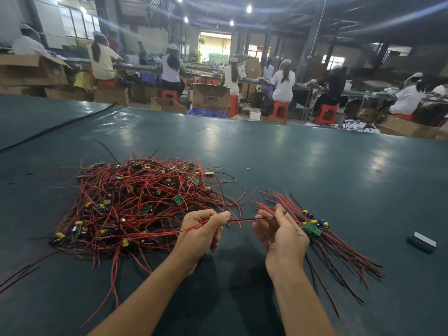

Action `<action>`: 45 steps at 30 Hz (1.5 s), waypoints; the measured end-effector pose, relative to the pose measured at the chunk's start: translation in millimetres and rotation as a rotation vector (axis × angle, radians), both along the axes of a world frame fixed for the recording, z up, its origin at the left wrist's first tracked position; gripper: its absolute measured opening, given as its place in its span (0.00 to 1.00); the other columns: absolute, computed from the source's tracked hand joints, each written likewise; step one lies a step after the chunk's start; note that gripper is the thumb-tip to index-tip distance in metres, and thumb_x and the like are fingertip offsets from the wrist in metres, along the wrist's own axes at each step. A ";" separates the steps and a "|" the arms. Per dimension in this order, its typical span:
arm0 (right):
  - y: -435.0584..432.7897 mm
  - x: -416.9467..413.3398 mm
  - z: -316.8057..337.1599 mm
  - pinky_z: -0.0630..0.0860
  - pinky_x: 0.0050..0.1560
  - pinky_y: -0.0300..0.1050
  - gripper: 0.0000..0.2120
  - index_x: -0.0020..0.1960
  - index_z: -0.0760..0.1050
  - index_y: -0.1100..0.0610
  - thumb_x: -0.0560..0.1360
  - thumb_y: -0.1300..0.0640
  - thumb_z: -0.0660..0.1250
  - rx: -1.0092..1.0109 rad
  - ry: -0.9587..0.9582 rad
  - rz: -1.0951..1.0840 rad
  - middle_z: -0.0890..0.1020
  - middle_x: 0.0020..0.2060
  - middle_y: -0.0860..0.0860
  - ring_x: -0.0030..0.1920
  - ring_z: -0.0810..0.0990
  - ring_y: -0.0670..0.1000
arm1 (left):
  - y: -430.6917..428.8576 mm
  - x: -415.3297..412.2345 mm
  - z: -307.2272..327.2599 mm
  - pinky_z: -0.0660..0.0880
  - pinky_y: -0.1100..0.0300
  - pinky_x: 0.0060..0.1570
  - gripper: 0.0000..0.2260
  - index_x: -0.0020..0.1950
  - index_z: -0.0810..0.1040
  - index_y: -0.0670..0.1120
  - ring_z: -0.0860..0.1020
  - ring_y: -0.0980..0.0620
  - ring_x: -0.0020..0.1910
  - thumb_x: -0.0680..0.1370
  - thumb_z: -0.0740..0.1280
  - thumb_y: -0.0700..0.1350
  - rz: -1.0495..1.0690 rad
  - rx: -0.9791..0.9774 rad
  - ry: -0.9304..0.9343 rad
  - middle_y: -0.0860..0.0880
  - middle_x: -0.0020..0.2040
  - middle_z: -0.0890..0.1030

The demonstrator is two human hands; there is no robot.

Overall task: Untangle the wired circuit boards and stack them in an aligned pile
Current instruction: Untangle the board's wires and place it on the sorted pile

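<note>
— Where are the boards on your feed?
— Most sit in a tangled heap (pixel 135 202) of red and black leads on the dark green bench (pixel 315 170), ahead of me and to the left. A smaller sorted pile (pixel 339 253) lies to the right, with its leads fanned out along the bench. A green board (pixel 312 230) lies on that pile, just behind my right hand.
— And the hands?
— My left hand (pixel 203 229) is curled, thumb and forefinger pinching a red-and-black wire pair (pixel 252 219). My right hand (pixel 281 236) pinches the same pair farther along with its thumb, the remaining fingers loosely spread. The pair runs nearly straight between them, above the bench. From the left hand a red lead trails back into the near edge of the heap.
— Anything else?
— A small black box (pixel 421 242) lies well off to the right. A black cable (pixel 60 126) crosses the far left of the bench.
</note>
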State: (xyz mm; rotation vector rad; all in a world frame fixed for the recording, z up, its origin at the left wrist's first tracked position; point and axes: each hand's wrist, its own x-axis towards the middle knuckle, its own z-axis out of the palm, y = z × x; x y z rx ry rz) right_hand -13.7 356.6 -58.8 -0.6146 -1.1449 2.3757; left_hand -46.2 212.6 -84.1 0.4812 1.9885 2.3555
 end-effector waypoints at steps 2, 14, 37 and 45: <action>-0.1 0.2 -0.3 0.79 0.27 0.42 0.05 0.53 0.79 0.59 0.80 0.61 0.65 -0.002 0.016 -0.001 0.85 0.31 0.56 0.27 0.83 0.51 | 0.1 -0.3 -0.1 0.65 0.64 0.22 0.17 0.24 0.72 0.50 0.66 0.54 0.20 0.72 0.69 0.49 0.000 0.005 -0.004 0.51 0.22 0.69; -1.2 4.4 1.4 0.78 0.26 0.41 0.07 0.56 0.79 0.52 0.81 0.58 0.63 -0.013 0.038 0.024 0.85 0.34 0.57 0.28 0.83 0.52 | -1.6 0.6 1.1 0.64 0.63 0.22 0.18 0.23 0.70 0.50 0.65 0.54 0.20 0.72 0.69 0.48 -0.023 0.050 -0.015 0.50 0.22 0.68; 1.2 7.1 5.3 0.67 0.28 0.38 0.21 0.42 0.87 0.55 0.63 0.38 0.70 0.418 -0.015 0.648 0.78 0.31 0.48 0.28 0.70 0.46 | -12.2 18.8 23.3 0.62 0.67 0.21 0.11 0.29 0.70 0.49 0.65 0.57 0.20 0.63 0.71 0.49 -0.641 0.001 -0.421 0.52 0.25 0.65; -9.8 16.3 11.0 0.74 0.29 0.35 0.16 0.46 0.84 0.63 0.69 0.50 0.69 0.575 0.058 0.714 0.82 0.29 0.48 0.29 0.79 0.43 | -13.9 13.6 22.1 0.63 0.69 0.20 0.15 0.39 0.80 0.48 0.68 0.59 0.22 0.66 0.77 0.59 -0.580 -0.046 -0.474 0.53 0.27 0.71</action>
